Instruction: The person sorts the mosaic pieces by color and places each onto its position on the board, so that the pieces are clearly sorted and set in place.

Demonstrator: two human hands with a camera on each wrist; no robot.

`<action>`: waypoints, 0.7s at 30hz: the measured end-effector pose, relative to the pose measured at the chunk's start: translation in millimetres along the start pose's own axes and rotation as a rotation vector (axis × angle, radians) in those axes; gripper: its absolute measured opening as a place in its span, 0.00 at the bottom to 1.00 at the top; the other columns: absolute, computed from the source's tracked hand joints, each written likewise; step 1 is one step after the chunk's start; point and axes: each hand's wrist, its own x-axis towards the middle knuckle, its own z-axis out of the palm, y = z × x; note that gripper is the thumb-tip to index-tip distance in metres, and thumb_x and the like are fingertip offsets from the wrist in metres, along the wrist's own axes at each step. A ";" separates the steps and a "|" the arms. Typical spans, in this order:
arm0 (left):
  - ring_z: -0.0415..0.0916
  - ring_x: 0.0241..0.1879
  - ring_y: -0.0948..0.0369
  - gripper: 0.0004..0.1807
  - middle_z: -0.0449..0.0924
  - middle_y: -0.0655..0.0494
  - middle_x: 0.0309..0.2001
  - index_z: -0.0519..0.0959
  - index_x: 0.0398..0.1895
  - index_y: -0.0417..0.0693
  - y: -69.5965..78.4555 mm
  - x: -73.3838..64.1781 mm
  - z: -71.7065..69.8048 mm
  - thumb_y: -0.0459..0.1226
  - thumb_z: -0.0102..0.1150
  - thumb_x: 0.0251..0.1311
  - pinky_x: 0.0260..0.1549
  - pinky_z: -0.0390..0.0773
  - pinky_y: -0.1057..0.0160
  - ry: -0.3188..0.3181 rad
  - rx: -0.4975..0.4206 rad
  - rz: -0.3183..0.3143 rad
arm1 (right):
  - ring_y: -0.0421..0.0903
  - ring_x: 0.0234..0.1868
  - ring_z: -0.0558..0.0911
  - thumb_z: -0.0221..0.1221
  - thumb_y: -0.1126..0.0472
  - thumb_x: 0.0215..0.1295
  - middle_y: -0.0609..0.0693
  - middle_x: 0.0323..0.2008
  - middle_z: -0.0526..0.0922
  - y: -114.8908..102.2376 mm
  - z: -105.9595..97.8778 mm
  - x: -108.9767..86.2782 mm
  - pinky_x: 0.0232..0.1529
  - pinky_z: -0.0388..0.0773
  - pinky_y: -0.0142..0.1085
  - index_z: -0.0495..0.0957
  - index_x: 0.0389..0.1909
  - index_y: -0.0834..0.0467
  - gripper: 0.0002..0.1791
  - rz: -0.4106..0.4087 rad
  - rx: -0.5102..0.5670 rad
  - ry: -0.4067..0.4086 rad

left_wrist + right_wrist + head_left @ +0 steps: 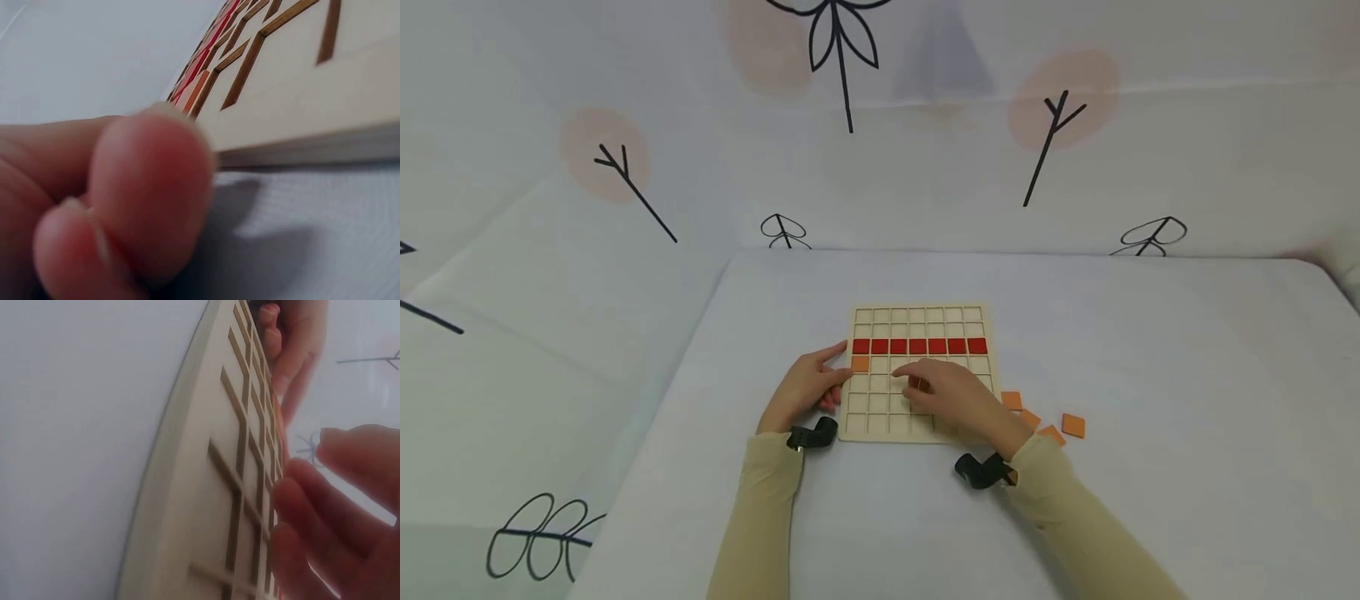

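A pale wooden grid board [880, 435] lies on the white surface. One row is filled with red tiles [917, 346], and an orange tile [860, 364] sits in the leftmost cell of the row just below. My left hand [805, 387] rests at the board's left edge, forefinger extended and thumb by the rim; in the left wrist view a fingertip [153, 187] hides the board's corner. Over the middle of the grid hovers my right hand [951, 392], covering several cells. The right wrist view shows its fingers [337, 512] loosely bent and apart, with nothing visible between them.
Several loose orange tiles [1073, 426] lie to the right of the board, some partly behind the right forearm. White cloth [1150, 333] covers the surface, and a patterned cloth [925, 183] hangs behind and to the left.
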 end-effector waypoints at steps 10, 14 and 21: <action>0.68 0.10 0.60 0.31 0.73 0.48 0.14 0.61 0.64 0.64 -0.3 0.2 0.1 0.45 0.57 0.56 0.12 0.71 0.66 0.002 0.013 0.012 | 0.37 0.29 0.70 0.57 0.57 0.59 0.38 0.29 0.73 12.1 -18.6 -34.4 0.31 0.69 0.34 0.76 0.49 0.51 0.15 0.022 -0.030 0.059; 0.69 0.10 0.60 0.31 0.73 0.48 0.14 0.61 0.64 0.64 -1.1 0.9 0.1 0.45 0.57 0.56 0.13 0.71 0.66 0.001 0.010 0.006 | 0.36 0.27 0.71 0.57 0.57 0.59 0.38 0.29 0.73 21.1 -25.7 -52.1 0.29 0.69 0.33 0.76 0.48 0.51 0.15 0.061 -0.014 0.086; 0.69 0.10 0.60 0.31 0.73 0.47 0.14 0.61 0.64 0.64 -0.6 0.1 0.8 0.45 0.57 0.56 0.12 0.71 0.66 -0.002 0.000 0.000 | 0.37 0.29 0.70 0.59 0.58 0.58 0.38 0.29 0.73 45.9 -35.8 -86.2 0.28 0.69 0.32 0.76 0.48 0.52 0.15 0.112 -0.036 0.140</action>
